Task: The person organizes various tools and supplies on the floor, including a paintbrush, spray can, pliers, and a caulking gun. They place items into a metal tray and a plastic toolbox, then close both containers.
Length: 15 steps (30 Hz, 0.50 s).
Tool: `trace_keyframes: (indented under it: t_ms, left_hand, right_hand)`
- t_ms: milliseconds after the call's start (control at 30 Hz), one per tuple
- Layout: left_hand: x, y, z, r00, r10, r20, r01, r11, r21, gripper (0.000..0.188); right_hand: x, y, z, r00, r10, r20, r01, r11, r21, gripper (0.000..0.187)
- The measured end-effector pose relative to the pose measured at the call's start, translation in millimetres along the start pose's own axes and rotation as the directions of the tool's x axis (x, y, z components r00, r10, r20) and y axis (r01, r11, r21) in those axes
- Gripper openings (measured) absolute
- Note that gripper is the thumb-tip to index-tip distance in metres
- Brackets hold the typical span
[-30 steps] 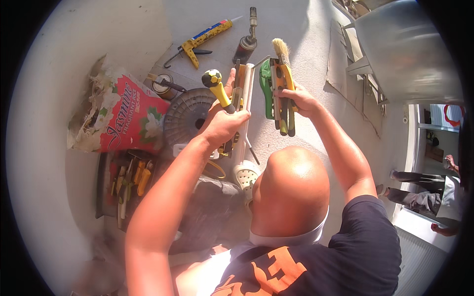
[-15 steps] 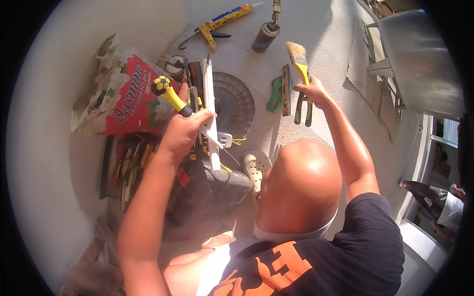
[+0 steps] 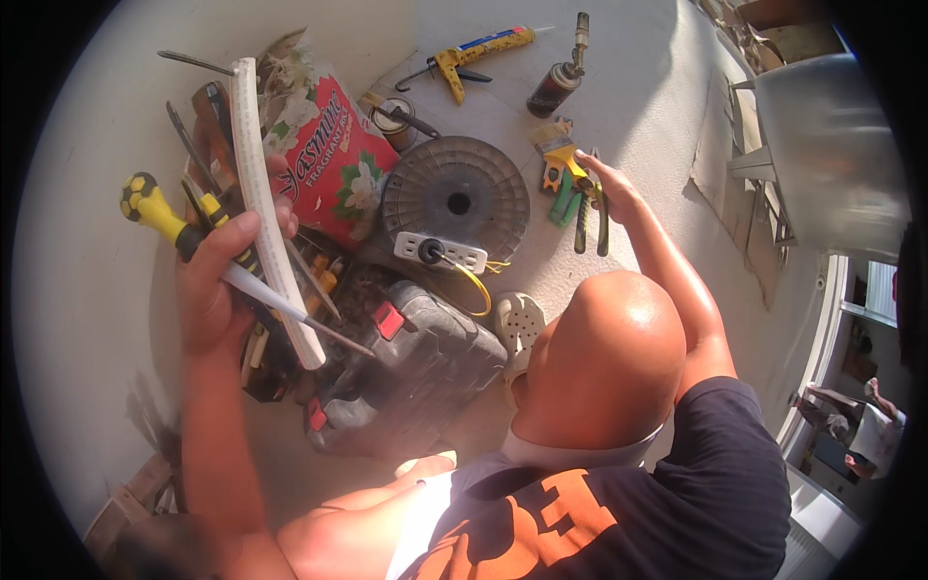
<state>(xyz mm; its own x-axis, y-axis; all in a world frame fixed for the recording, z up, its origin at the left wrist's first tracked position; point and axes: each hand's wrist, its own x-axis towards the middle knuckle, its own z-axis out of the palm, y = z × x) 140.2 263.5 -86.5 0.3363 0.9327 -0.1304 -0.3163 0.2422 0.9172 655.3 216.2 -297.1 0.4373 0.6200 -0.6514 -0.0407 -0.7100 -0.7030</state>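
Note:
My left hand (image 3: 220,253) is closed around a bundle at the left. The bundle includes a white plastic tube (image 3: 259,184), a screwdriver with a yellow ball-shaped handle end (image 3: 143,200) and several dark, slim tools. A pale, tapered tool (image 3: 263,293) sticks out below my thumb. My right hand (image 3: 611,186) is closed on a yellow-handled paintbrush (image 3: 560,147) together with a tool that has two dark green-and-black handles (image 3: 592,222); its head is hidden. Just beside the brush, a green tool (image 3: 566,205) lies on the floor, and a small level is mostly covered.
A black toolbox (image 3: 420,343) with red latches stands by my knee (image 3: 614,362). Beyond it are a round black reel (image 3: 406,193), a white power strip (image 3: 411,247), a red rice sack (image 3: 333,145), a can (image 3: 391,114), a caulking gun (image 3: 483,53) and a gas torch (image 3: 556,89).
My left hand has swung left with its bundle, uncovering the reel, power strip and toolbox. The brush in my right hand has dropped lower, over the level.

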Motion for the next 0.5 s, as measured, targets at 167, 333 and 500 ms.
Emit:
trace_keyframes:
  t_ms: [167, 333, 500]
  left_hand:
    - [-77.4, 11.0, -65.9, 0.990, -0.067, -0.128, 0.095, 0.968, 0.234, 0.081]
    - [-168.1, -4.4, -150.6, 0.913, -0.117, -0.391, 0.269, 0.893, 0.362, 0.098]
    - [-216.7, -28.8, -202.1, 0.867, 0.080, -0.493, 0.376, 0.544, 0.750, 0.099]
  right_hand:
    - [-3.0, -23.6, -9.4, 0.972, -0.109, -0.210, -0.020, 0.847, -0.531, 0.050]
    - [-68.7, -115.2, 20.1, 0.857, -0.304, 0.417, 0.476, 0.777, -0.412, 0.028]
    - [-173.4, -198.5, 146.8, 0.689, -0.142, 0.711, 0.691, 0.426, -0.584, 0.034]
